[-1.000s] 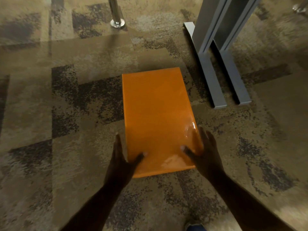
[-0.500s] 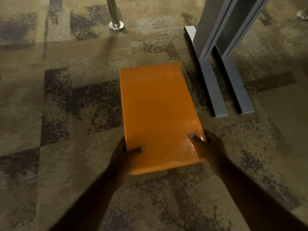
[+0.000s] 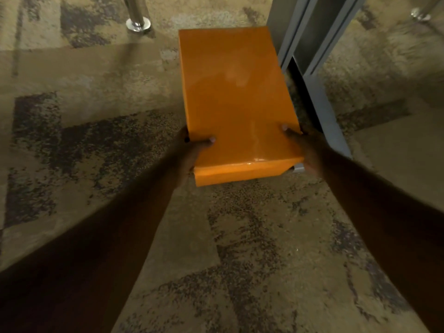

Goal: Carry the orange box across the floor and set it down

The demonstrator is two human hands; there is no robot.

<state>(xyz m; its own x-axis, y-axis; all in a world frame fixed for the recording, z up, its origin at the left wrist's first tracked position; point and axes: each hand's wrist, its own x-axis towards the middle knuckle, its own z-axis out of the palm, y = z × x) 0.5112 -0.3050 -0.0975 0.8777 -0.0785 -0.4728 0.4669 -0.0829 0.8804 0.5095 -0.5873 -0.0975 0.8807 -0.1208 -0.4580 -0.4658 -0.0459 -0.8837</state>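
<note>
A glossy orange box (image 3: 236, 99), flat and rectangular, is held above the patterned carpet, long side pointing away from me. My left hand (image 3: 192, 152) grips its near left corner, thumb on top and fingers hidden underneath. At the near right corner my right hand (image 3: 304, 147) holds it the same way, thumb on the lid. The box's far end reaches up toward the top of the view.
A grey metal frame (image 3: 319, 99) with floor rails stands just right of the box, its rail end showing under the box's near right corner. A chrome pole base (image 3: 138, 22) sits at the top left, another chrome foot (image 3: 419, 15) at the top right. Brown patterned carpet lies all around.
Both hands closed on the box's near corners and lifted it off the carpet. It now sits higher and farther up in view, beside the grey frame.
</note>
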